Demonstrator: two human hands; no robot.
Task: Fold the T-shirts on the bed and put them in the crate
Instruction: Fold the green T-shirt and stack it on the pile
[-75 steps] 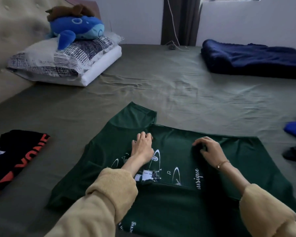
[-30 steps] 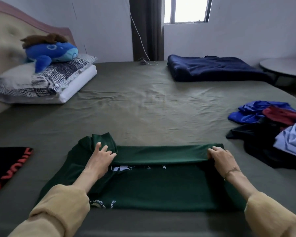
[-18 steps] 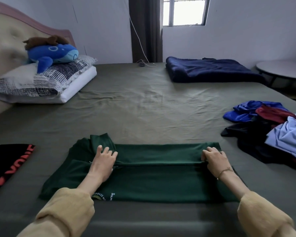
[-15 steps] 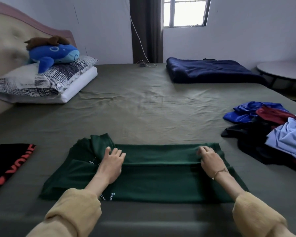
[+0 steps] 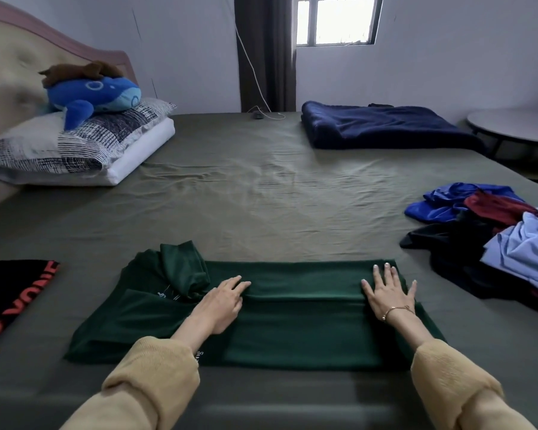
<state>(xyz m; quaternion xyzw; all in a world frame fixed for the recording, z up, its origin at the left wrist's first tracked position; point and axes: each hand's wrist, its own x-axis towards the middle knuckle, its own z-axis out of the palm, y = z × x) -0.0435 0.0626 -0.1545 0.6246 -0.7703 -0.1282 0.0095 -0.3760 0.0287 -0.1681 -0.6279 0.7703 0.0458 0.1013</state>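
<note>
Sleeves: two yellow knitted sleeves [image 5: 146, 377] are reaching in from the near edge, one on each forearm.
Green T-shirt: the green T-shirt [image 5: 292, 324] is lying on the bed [image 5: 261, 206] directly in front of the person, folded into a wide band, with one sleeve sticking up and bunched at its far left corner.
Left hand: the left hand [image 5: 221, 302] is resting palm down on the shirt just right of the bunched sleeve; its fingers are lying straight and close together, pressing on a fold line.
Right hand: the right hand [image 5: 389, 293] is lying flat on the shirt's right end; its fingers are spreading apart and straight, gripping nothing. A thin bracelet is sitting at the wrist.
Black garment: a black garment with red lettering [image 5: 16, 293] is lying at the left edge, apart from the green shirt.
Unfolded pile: a heap of loose clothes [image 5: 491, 240], blue, dark red, black and pale blue, is lying to the right, well apart from the shirt.
Pillows: stacked pillows [image 5: 84, 147] are sitting at the far left against the headboard, carrying a blue plush whale [image 5: 90, 94].
Blanket: a folded navy blanket [image 5: 382, 125] is lying at the far right of the bed.
Side table: a round table [image 5: 516, 128] is standing beyond the bed's right edge.
Crate: cannot tell; none is showing in view.
</note>
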